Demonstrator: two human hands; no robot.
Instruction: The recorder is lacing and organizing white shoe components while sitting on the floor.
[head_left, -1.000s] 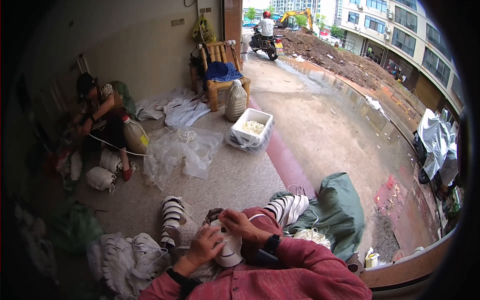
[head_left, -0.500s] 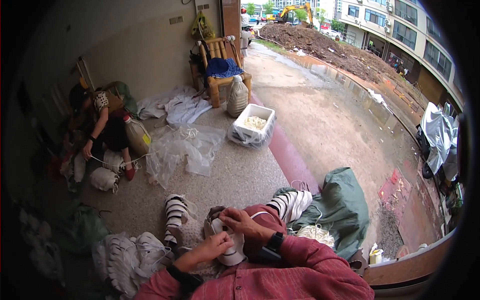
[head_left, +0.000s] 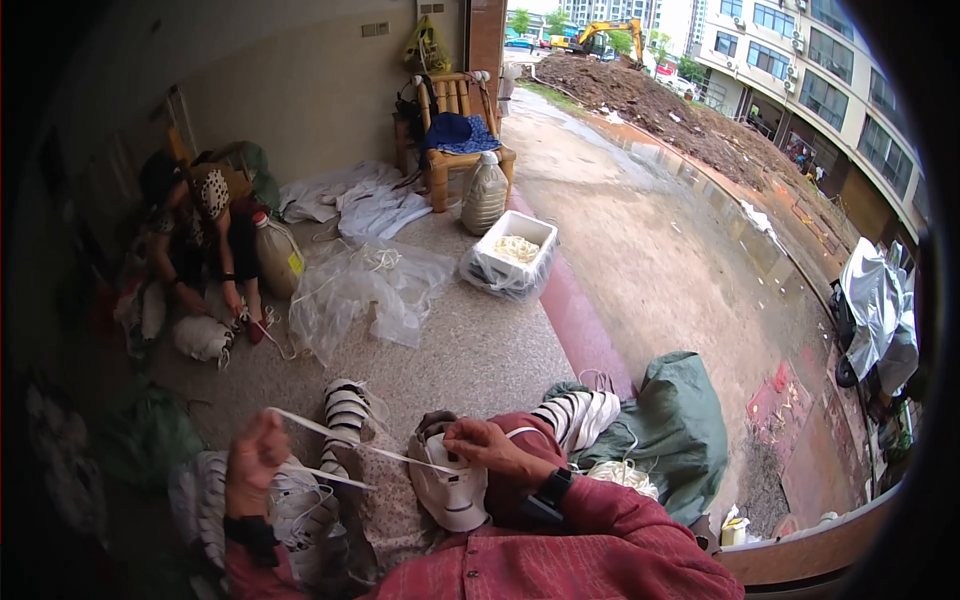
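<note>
A white shoe upper (head_left: 447, 497) rests in my lap on patterned cloth. My right hand (head_left: 492, 446) pinches the upper near its eyelets. Out to the left, my raised left hand (head_left: 258, 456) is closed on a white shoelace (head_left: 345, 436). The lace stretches from that hand to the upper, and a loose end hangs below. Beside my left knee stands a stack of black-and-white uppers (head_left: 344, 412); another stack (head_left: 582, 413) lies to the right of my lap. More bundled uppers (head_left: 300, 512) sit under my left forearm.
A green sack (head_left: 685, 425) and a pile of laces (head_left: 622, 474) lie at my right. Ahead are a lace-filled white foam box (head_left: 545, 232), plastic sheeting (head_left: 400, 315) and a bamboo chair (head_left: 440, 180). At left, a co-worker (head_left: 215, 225) bends over white uppers (head_left: 203, 338).
My left hand has swung up and left from the upper, drawing the lace out long. My right hand stays at the upper. The co-worker's hands have moved lower and closer together.
</note>
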